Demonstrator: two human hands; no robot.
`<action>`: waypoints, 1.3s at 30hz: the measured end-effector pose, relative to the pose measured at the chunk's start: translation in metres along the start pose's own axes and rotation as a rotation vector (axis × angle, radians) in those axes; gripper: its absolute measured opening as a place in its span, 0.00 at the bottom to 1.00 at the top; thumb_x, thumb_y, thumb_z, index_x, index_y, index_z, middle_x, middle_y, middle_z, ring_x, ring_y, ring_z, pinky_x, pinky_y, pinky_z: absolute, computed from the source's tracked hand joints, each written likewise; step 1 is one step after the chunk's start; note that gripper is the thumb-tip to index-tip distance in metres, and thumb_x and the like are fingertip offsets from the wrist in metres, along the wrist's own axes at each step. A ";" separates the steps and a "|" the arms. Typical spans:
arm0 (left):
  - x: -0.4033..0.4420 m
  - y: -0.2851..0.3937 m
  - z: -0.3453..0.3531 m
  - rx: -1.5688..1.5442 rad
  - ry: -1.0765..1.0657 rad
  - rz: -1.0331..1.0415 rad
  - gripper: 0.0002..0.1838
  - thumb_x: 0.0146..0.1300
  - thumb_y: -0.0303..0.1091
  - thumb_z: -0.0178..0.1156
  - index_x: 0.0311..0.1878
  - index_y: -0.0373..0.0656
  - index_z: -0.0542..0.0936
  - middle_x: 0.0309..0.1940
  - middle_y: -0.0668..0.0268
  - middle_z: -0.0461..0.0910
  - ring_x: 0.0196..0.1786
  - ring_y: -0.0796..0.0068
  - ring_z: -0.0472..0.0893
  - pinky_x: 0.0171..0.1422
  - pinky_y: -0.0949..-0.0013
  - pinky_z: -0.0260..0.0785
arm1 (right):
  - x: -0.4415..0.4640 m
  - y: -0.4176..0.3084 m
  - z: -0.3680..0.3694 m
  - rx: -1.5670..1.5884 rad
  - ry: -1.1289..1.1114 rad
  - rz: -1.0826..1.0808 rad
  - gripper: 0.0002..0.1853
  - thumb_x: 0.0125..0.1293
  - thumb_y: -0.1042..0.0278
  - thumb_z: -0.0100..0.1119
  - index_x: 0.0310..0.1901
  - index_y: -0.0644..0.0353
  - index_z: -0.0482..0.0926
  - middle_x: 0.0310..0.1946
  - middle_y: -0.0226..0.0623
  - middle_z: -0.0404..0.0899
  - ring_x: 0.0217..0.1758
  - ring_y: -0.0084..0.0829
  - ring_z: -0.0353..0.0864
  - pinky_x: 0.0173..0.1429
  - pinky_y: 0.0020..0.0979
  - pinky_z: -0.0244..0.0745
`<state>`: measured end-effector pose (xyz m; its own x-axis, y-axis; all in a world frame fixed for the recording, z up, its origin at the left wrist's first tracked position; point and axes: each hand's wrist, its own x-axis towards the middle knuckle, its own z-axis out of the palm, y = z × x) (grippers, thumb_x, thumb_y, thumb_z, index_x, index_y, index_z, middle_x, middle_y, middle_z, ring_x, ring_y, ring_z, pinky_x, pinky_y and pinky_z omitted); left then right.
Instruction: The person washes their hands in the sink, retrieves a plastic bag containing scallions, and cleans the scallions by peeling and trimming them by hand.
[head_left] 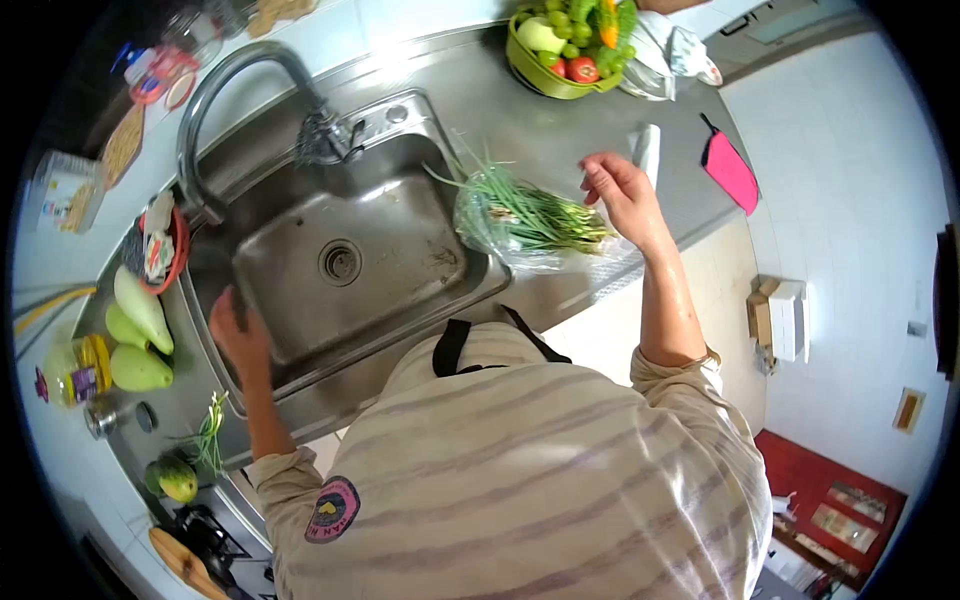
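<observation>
My right hand (622,195) hovers just above the counter, beside a bunch of green onions (545,215). Its fingers are loosely bent and apart, with nothing visible in them. The bunch lies partly in a clear plastic bag (480,222) at the sink's right rim, with some leaf tips reaching over the basin. At the left rim of the steel sink (350,310), my left hand (241,335) is held with thumb and fingers apart and holds nothing I can see. No water is visible running from the faucet (240,60).
A green basket (520,60) of vegetables and fruit stands at the back right, near a pink cloth (730,172). On the left are pale green gourds (140,368), an oil bottle (78,372), a red basket (178,250) and a few loose green onions (211,435).
</observation>
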<state>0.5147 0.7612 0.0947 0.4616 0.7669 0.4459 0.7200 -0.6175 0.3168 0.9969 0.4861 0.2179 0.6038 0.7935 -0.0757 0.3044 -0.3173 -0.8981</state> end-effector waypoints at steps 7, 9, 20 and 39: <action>0.061 0.236 0.041 -0.646 -0.412 0.494 0.15 0.54 0.21 0.57 0.46 0.42 0.79 0.42 0.62 0.77 0.46 0.59 0.76 0.49 0.62 0.70 | -0.024 0.035 -0.002 -0.534 -0.233 0.110 0.09 0.59 0.66 0.61 0.36 0.63 0.82 0.25 0.45 0.81 0.28 0.37 0.80 0.36 0.33 0.74; 0.063 0.268 0.052 -0.788 -0.472 0.602 0.15 0.52 0.18 0.56 0.45 0.40 0.79 0.40 0.60 0.77 0.45 0.57 0.76 0.50 0.61 0.69 | -0.029 0.050 -0.002 -0.687 -0.235 0.130 0.11 0.55 0.64 0.63 0.36 0.62 0.83 0.30 0.46 0.82 0.34 0.46 0.81 0.41 0.39 0.75; 0.044 0.332 0.095 -0.740 -0.671 0.869 0.20 0.50 0.19 0.53 0.47 0.43 0.80 0.48 0.63 0.78 0.51 0.60 0.74 0.58 0.60 0.68 | -0.043 0.102 -0.015 -0.891 -0.173 0.060 0.07 0.56 0.72 0.54 0.34 0.57 0.83 0.34 0.44 0.80 0.38 0.44 0.82 0.44 0.40 0.77; 0.039 0.347 0.123 -0.536 -0.757 1.000 0.22 0.56 0.23 0.53 0.54 0.50 0.79 0.60 0.68 0.73 0.62 0.63 0.67 0.66 0.59 0.55 | -0.041 0.105 0.002 -1.347 -0.236 -0.073 0.10 0.58 0.66 0.53 0.36 0.49 0.84 0.47 0.30 0.75 0.53 0.32 0.71 0.54 0.34 0.63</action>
<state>0.8465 0.5983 0.1194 0.9557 -0.2435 0.1656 -0.2940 -0.8190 0.4927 1.0025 0.4214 0.1260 0.4585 0.8557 -0.2401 0.8859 -0.4188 0.1994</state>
